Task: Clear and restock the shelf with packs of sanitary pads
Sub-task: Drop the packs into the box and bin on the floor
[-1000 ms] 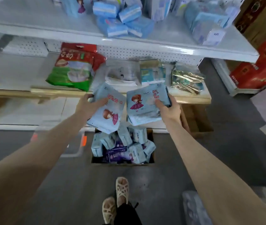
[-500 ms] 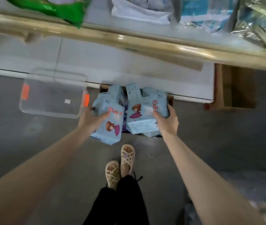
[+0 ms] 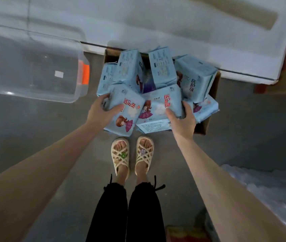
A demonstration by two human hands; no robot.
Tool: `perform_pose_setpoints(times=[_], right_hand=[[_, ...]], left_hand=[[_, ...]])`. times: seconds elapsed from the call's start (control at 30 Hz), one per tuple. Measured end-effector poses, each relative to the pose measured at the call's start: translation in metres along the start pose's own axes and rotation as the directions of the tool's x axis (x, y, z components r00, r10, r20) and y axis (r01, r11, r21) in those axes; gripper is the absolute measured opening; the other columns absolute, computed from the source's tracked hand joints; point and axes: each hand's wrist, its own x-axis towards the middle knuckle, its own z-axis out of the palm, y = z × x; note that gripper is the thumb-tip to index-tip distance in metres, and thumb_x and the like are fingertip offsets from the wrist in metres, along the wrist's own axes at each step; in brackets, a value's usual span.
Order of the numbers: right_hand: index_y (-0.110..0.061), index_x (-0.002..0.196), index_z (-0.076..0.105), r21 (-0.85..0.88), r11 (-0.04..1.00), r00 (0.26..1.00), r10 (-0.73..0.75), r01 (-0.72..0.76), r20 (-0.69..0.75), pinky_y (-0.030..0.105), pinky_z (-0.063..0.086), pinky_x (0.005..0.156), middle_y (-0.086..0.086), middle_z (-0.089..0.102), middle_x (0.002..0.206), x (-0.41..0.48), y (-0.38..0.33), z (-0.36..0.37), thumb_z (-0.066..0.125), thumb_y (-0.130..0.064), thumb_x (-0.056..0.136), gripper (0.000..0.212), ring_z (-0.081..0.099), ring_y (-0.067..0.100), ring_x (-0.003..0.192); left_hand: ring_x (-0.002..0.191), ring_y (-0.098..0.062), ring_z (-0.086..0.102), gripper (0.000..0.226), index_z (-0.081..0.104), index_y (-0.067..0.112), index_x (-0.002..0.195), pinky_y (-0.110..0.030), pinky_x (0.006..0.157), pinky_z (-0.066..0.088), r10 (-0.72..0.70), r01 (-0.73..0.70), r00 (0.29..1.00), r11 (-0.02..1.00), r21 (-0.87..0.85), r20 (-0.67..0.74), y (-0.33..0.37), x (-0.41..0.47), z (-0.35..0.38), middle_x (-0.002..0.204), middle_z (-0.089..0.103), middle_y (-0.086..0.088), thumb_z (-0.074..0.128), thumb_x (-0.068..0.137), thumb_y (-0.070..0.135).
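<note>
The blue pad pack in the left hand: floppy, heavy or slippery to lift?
Probably soft yet shape-holding: the pack looks blocky in the left hand. Likely light, since one hand grips it alone. Its smooth wrapper may slip.

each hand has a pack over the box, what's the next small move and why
Probably lower both packs onto the pile and let go. The left hand grips the left pack and the right hand grips the right pack, both right at the near edge of the cardboard box, which already holds other blue packs.
</note>
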Motion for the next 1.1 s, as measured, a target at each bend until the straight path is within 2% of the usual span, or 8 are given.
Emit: perform_pose_setpoints(times=[0.07,0.13,0.2,0.33,0.43,0.57,0.97,1.1], right_hand=[[-0.027,0.149,0.038,-0.091,0.996,0.998,0.014,-0.009,0.054,0.045,0.036,0.113,0.0,0.041,0.152,0.009,0.012,0.01,0.07,-0.046,0.085,0.075,0.04,0.019,0.137],[-0.031,0.153,0.028,-0.248,0.965,0.988,0.111,-0.082,0.109,0.055,0.02,0.118,-0.001,0.013,0.163,0.019,0.021,0.025,0.063,-0.054,0.088,0.077,0.013,0.025,0.149],[-0.029,0.154,0.023,-0.248,0.956,0.975,0.189,-0.156,0.118,0.055,0.021,0.116,-0.001,0.006,0.164,0.028,0.029,0.042,0.058,-0.056,0.09,0.078,0.007,0.028,0.149],[-0.026,0.155,0.022,-0.139,0.976,0.977,0.181,-0.166,0.109,0.05,0.024,0.117,-0.001,0.015,0.162,0.036,0.039,0.054,0.057,-0.052,0.093,0.076,0.015,0.026,0.148],[-0.024,0.155,0.023,-0.053,0.984,0.982,0.173,-0.169,0.081,0.045,0.023,0.119,-0.002,0.02,0.161,0.039,0.046,0.053,0.059,-0.047,0.093,0.075,0.019,0.021,0.148],[-0.022,0.155,0.024,-0.042,0.989,0.988,0.146,-0.144,0.045,0.048,0.023,0.119,-0.001,0.022,0.162,0.034,0.046,0.057,0.059,-0.047,0.093,0.076,0.019,0.023,0.148],[-0.016,0.15,0.035,0.054,0.985,0.987,0.16,-0.161,0.031,0.038,0.035,0.112,0.004,0.041,0.151,0.006,-0.006,0.027,0.057,-0.041,0.096,0.064,0.041,0.021,0.137],[-0.013,0.144,0.043,0.071,0.991,0.993,0.112,-0.115,0.041,0.03,0.042,0.094,0.003,0.051,0.141,-0.024,-0.052,-0.006,0.055,-0.037,0.098,0.054,0.055,0.015,0.114]], left_hand=[[0.123,-0.02,0.054,0.076,0.046,0.022,0.141,-0.043,0.104,0.045,0.016,-0.018,0.998,1.0,0.019,0.063,-0.012,0.013,0.007,0.137,0.054,0.0,0.077,0.076,0.046],[0.132,-0.023,0.045,0.088,0.045,0.024,0.142,-0.045,0.109,0.039,0.023,-0.033,0.994,0.995,0.094,0.107,-0.031,0.034,0.017,0.144,0.046,-0.003,0.068,0.07,0.068],[0.135,-0.026,0.038,0.092,0.045,0.03,0.142,-0.045,0.112,0.036,-0.044,0.029,0.992,0.991,0.13,0.117,-0.049,0.05,0.023,0.144,0.04,-0.007,0.062,0.065,0.075],[0.113,-0.013,0.05,0.057,0.042,0.03,0.143,-0.038,0.104,0.046,-0.095,0.094,0.984,0.995,0.015,0.153,-0.059,0.061,0.03,0.131,0.049,-0.001,0.066,0.091,0.035],[0.114,-0.017,0.059,0.06,0.046,0.023,0.139,-0.042,0.096,0.053,-0.089,0.099,0.982,0.994,-0.049,0.164,-0.061,0.068,0.033,0.129,0.059,0.0,0.069,0.086,0.038],[0.105,-0.012,0.058,0.055,0.041,0.015,0.141,-0.018,0.072,0.047,-0.134,0.14,0.986,0.989,-0.052,0.103,-0.062,0.068,0.038,0.128,0.058,0.001,0.063,0.093,0.031],[0.118,-0.021,0.054,0.066,0.036,0.017,0.144,-0.043,0.099,0.048,-0.061,0.063,0.996,0.998,-0.02,0.06,-0.018,0.022,0.022,0.135,0.05,-0.004,0.064,0.09,0.042],[0.112,-0.017,0.053,0.061,0.034,0.02,0.144,-0.037,0.089,0.049,0.022,-0.02,0.996,0.999,-0.03,0.086,0.037,-0.019,0.011,0.133,0.051,-0.002,0.059,0.093,0.041]])
